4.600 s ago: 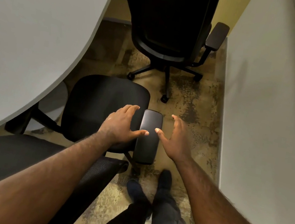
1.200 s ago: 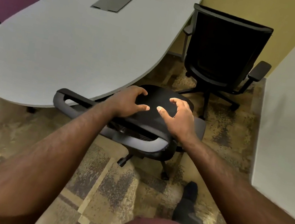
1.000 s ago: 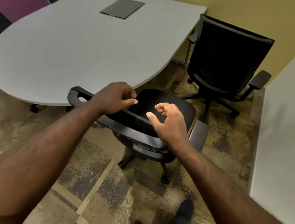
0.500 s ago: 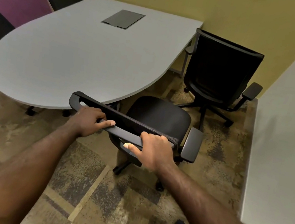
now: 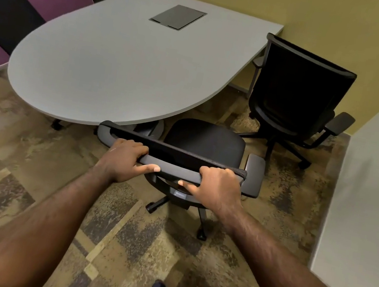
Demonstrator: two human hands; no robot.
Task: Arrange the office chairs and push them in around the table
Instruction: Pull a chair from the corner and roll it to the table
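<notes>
Gripping: head view, left hand (image 5: 125, 157) and right hand (image 5: 217, 186) both closed on the top rail of the near chair (image 5: 205, 143).
Chair: just right of the bench (image 5: 123, 55) curve, seat partly under its edge.
Risk: left armrest (image 5: 149, 127) may catch the bench edge if pushed straight.
Risk: far chair (image 5: 298, 96) stands near; casters could snag it.

Near chair (image 5: 206, 141): positioned before table (image 5: 123, 55) edge, seat partly under it.
Far chair (image 5: 299, 91): located right of table.
Hatch (image 5: 177, 17): set in tabletop.
Two chairs (image 5: 4, 9): placed left, behind table.
</notes>
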